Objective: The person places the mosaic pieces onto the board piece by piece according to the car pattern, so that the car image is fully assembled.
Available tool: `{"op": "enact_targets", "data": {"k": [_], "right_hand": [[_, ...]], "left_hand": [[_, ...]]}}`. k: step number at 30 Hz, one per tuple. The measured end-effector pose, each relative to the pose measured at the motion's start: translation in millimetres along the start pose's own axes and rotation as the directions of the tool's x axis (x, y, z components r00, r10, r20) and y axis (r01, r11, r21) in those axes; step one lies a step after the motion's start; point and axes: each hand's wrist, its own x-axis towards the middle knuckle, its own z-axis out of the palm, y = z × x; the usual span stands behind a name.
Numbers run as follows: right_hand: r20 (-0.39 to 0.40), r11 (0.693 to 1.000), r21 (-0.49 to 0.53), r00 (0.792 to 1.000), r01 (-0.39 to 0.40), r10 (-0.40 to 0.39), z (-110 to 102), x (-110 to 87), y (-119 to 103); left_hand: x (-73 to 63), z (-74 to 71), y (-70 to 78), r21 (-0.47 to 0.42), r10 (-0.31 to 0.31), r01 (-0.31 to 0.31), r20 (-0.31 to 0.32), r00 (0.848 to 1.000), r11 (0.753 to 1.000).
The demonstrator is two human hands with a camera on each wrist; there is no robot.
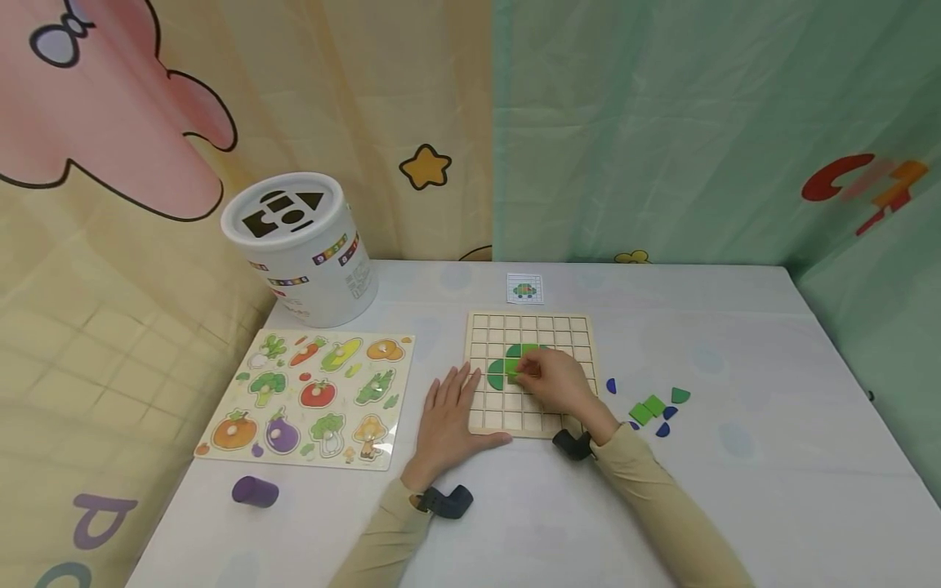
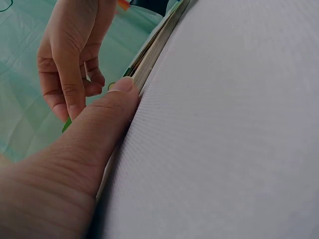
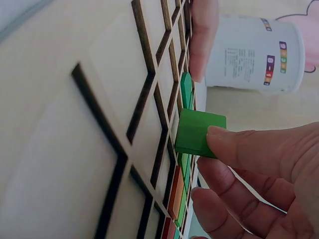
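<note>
My right hand (image 1: 560, 382) reaches over a wooden grid board (image 1: 488, 418) and pinches a green square tile (image 3: 199, 130) between thumb and fingertips. In the right wrist view the tile stands tilted, its lower edge close over the grid. Light green tiles and dark green rounded pieces (image 1: 496, 374) lie on the board beside it, partly hidden by the hand; orange and red tiles (image 3: 174, 196) show there too. My left hand (image 1: 447, 420) rests at the board's left side, fingers stretched along that edge. Its thumb (image 2: 99, 122) lies against the front edge.
Right of the board lie loose green square tiles (image 1: 641, 414), a dark green quarter-round piece (image 1: 680, 395) and several blue half-rounds (image 1: 663, 429). Behind it is a small pattern card (image 1: 525, 289). At left are a vegetable puzzle (image 1: 290, 437), a white bucket (image 1: 323, 286) and a purple cylinder (image 1: 256, 492).
</note>
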Motion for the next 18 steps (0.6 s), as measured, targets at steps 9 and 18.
{"op": "enact_targets", "data": {"k": [9,18], "right_hand": [[0.043,1.0,0.007,0.999,-0.022,0.022,3.9,1.9,-2.5],[0.026,0.996,-0.037,0.997,-0.077,0.078,4.1,1.8,-5.0]], "left_hand": [[-0.1,-3.0,1.1,0.008,-0.003,0.002,0.012,1.0,1.0],[0.2,-2.2,0.9,0.015,-0.006,0.006,0.026,1.0,1.0]]}}
